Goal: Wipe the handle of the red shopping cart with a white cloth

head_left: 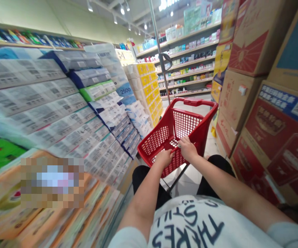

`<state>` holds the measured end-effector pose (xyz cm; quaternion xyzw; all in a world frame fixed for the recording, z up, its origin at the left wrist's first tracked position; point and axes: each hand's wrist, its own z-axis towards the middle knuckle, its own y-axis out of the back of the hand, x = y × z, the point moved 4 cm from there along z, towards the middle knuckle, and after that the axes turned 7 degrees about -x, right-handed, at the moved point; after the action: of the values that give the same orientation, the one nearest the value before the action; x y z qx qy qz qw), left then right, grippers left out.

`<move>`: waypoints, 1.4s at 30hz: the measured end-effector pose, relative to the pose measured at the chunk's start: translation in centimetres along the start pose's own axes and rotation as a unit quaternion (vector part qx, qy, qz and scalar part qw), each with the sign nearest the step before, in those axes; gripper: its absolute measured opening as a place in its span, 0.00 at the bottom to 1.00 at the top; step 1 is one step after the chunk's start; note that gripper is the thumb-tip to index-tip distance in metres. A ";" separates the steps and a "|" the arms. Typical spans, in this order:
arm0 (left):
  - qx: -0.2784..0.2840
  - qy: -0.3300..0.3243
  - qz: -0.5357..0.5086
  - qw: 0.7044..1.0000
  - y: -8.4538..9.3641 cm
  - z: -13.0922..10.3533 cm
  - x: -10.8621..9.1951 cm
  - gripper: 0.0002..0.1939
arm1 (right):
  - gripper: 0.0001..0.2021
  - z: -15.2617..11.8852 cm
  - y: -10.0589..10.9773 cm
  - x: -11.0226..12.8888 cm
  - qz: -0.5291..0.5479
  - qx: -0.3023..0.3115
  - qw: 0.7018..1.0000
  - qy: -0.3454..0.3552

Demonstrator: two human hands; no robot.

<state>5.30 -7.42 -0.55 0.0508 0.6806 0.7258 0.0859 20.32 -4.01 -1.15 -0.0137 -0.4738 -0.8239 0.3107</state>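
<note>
Store shelves (190, 48) crowded with small goods run across the upper middle of the frame, bright ceiling lights (122, 10) above them, and a pale tiled floor (208, 146) shows below. Packed in on both sides here! Wrapped packs (68, 110) pile up down the left, yellow-fronted packs (149, 91) stand just beyond them, orange packs (35, 220) fill the lower left, and red and brown cartons (247, 100) tower along the right edge.

Right in the centre, a touch right of middle, sits the red basket cart (164, 136), slatted and perforated, its looped handle (195, 103) on the far side. And look at those hands, both on the near rim! The left hand (164, 158) is closed over it, back of the hand up, its forearm climbing steeply from the bottom of the frame. Just beside it, a little higher and further right, the right hand (187, 148) grips the rim too, fingers bent, knuckles forward, with that forearm slanting in long from the lower right. A small gap separates the two hands.

Dark-clothed legs (217, 168) show either side of the cart, a pale lettered shirt (190, 224) fills the bottom centre, and a slim metal pole (161, 58) rises beyond the basket.
</note>
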 end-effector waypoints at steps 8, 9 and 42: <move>-0.005 -0.002 -0.006 1.000 -0.1 0.1 0.0 0.18 | 0.20 0.0 0.9 -0.6 0.073 0.063 0.987 0.127; -0.005 -0.001 -0.004 1.000 -0.2 0.1 0.0 0.18 | 0.20 -0.1 0.9 -0.5 0.077 0.044 0.990 0.112; -0.034 -0.019 -0.007 0.999 -0.9 -0.4 0.6 0.19 | 0.15 -0.2 -0.3 0.0 0.040 -0.024 0.998 0.047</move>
<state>4.67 -7.62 -1.50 0.0566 0.6539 0.7471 0.1051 20.18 -4.09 -1.54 -0.0015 -0.4380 -0.8217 0.3647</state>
